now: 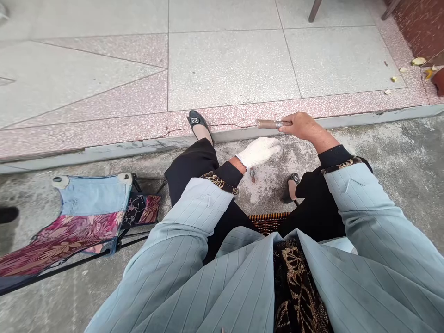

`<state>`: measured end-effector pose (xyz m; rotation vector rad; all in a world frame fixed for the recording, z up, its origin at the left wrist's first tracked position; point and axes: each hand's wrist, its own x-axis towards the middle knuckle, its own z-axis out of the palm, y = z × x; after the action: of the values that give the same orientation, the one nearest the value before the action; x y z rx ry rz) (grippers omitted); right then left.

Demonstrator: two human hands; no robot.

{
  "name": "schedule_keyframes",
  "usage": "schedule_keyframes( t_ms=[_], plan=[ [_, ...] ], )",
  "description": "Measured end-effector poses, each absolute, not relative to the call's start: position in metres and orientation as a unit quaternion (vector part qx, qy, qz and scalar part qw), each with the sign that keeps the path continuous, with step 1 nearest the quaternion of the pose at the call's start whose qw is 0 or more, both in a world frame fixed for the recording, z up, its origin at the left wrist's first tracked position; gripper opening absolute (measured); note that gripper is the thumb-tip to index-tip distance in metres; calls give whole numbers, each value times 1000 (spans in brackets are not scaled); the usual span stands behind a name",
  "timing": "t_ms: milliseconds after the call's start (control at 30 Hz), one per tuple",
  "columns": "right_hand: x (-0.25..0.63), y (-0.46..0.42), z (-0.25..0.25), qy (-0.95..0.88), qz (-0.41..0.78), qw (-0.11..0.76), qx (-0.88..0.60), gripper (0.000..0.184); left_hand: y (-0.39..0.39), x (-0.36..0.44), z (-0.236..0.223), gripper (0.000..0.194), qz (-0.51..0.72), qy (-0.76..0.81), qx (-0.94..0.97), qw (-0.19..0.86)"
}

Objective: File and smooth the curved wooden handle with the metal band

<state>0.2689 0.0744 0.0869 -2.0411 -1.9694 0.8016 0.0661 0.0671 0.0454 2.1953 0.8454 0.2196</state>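
My right hand (pixel 301 126) is bare and closed round a brown rod-like handle (pixel 272 124) that sticks out to the left, level with the step edge. My left hand (pixel 259 151) wears a white glove and hangs between my knees with its fingers loosely together, holding nothing that I can see. A small dark brown piece (pixel 252 175) lies on the concrete just below the gloved hand. I sit with both legs in black trousers and black flat shoes (pixel 196 121), one foot up on the step.
A folding stool with a patchwork fabric seat (pixel 86 217) stands at my left. A woven brown mat edge (pixel 268 223) shows under me. Pink and grey terrazzo floor (pixel 229 69) lies beyond the step. Chair legs (pixel 314 10) and fallen leaves (pixel 418 60) are at the far right.
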Motion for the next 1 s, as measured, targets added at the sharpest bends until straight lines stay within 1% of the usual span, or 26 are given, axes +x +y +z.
schedule_keyframes(
  t_ms=[67,167,233,333,467,567,633,700,767,867,1000],
  plan=[
    [271,73,88,-622,365,163,-674,22,66,67,46,34,102,319,850,408],
    [272,69,92,-552,495,274,-613,26,63,68,46,32,117,318,826,451],
    [270,66,95,-522,549,323,-567,30,62,68,47,31,129,325,801,486],
    [267,65,101,-504,587,359,-522,35,62,69,49,27,162,332,748,552],
    [264,66,107,-505,586,367,-516,33,62,68,55,20,212,306,678,634],
    [264,66,109,-515,585,357,-516,32,63,69,56,21,276,268,613,690],
    [263,66,111,-522,590,357,-502,33,66,71,53,26,317,263,561,718],
    [261,65,113,-527,594,359,-490,36,69,72,50,34,353,272,524,726],
    [260,64,115,-529,596,354,-489,39,72,74,49,38,379,279,509,721],
    [259,63,117,-535,599,342,-487,40,75,73,52,37,391,285,506,714],
    [260,62,119,-544,606,338,-472,36,76,67,62,36,358,276,525,721]
  ],
)
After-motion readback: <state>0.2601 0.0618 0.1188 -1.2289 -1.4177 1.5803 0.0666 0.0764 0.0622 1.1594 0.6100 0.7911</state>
